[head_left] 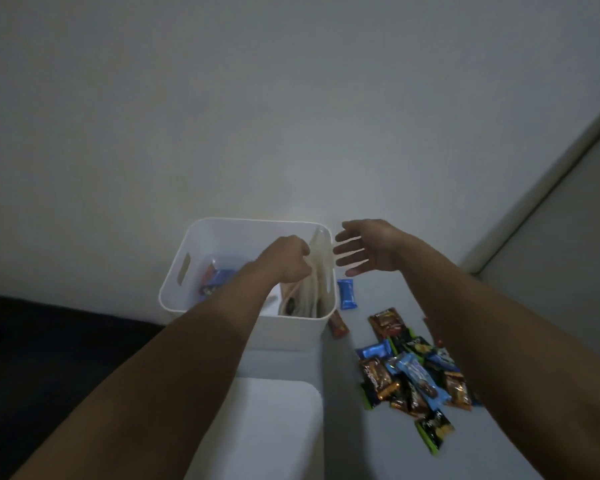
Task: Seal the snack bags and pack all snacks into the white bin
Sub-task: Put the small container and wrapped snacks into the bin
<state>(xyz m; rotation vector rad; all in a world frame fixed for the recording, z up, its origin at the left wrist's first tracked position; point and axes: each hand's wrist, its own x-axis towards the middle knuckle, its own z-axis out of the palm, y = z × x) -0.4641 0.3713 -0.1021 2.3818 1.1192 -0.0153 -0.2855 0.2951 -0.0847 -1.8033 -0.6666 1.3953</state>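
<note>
The white bin [201, 237] stands on a pale surface against the wall. Inside it a clear snack bag [321, 268] stands upright along the right wall, and a few small wrapped snacks [219, 277] lie at the bottom left. My left hand [286, 259] is over the bin, fingers closed on the bag's upper edge. My right hand [364, 247] hovers just right of the bin's rim with its fingers spread and nothing in it. A pile of wrapped snacks [413, 372] in blue, brown and green lies on the surface to the right.
A single blue snack [346, 293] and a red-brown one [338, 325] lie close to the bin's right side. A white rounded surface [278, 417] sits below the bin. Dark floor [49, 341] lies to the left; a grey wall edge [551, 188] runs at the right.
</note>
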